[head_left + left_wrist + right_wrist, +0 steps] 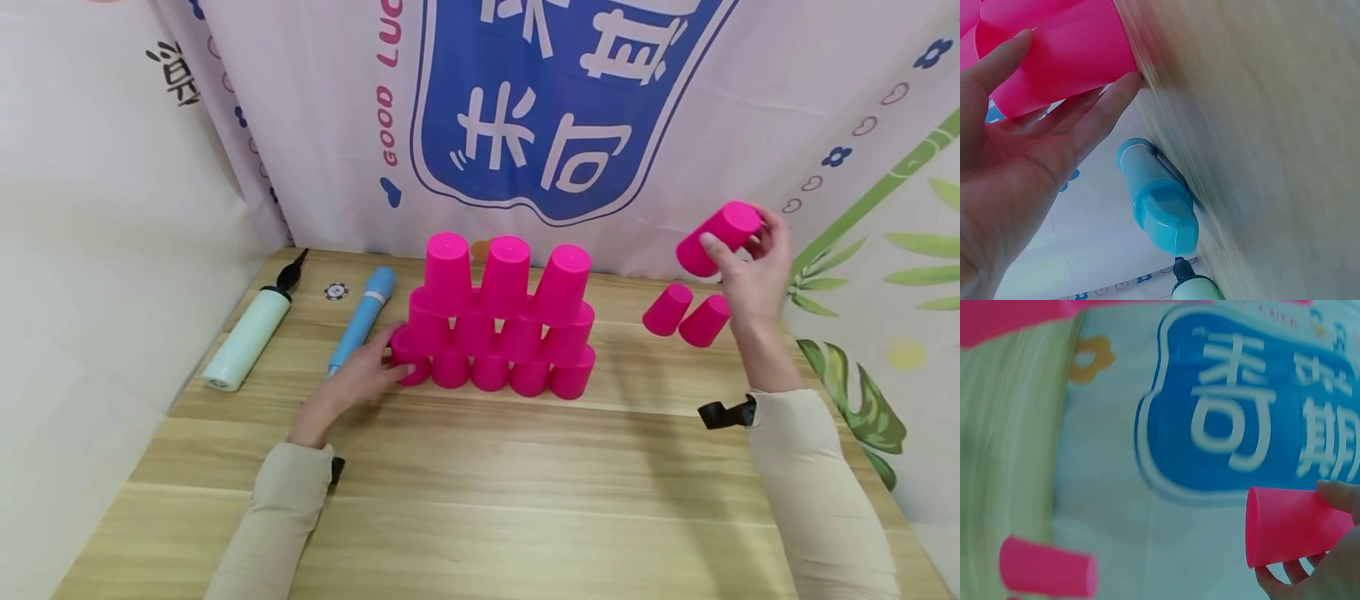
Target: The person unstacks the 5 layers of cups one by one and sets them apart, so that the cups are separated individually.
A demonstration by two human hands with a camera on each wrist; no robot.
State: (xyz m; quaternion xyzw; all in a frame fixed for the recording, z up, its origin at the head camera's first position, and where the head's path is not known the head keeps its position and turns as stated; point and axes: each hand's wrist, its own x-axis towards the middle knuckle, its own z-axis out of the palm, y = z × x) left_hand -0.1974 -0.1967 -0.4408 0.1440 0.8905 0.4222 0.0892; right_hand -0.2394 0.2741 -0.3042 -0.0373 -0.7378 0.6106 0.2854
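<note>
A pyramid of pink cups (490,371) stands upside down in rows on the wooden table, three in its top row. My left hand (367,364) is around the leftmost bottom cup (1069,56), thumb at its front and fingers behind it. To the right, my right hand (757,271) grips another pink cup (720,237) in the air. In the right wrist view, this held cup (1297,526) lies sideways between thumb and fingers. Below it, two pink cups (667,310) stand upside down on the table.
Left of the pyramid lie a blue tube-shaped object (362,321) and a pale green hand pump (249,337) with a black nozzle. A small round chip (336,291) is between their far ends. A printed curtain (322,125) hangs behind the wooden table (487,500).
</note>
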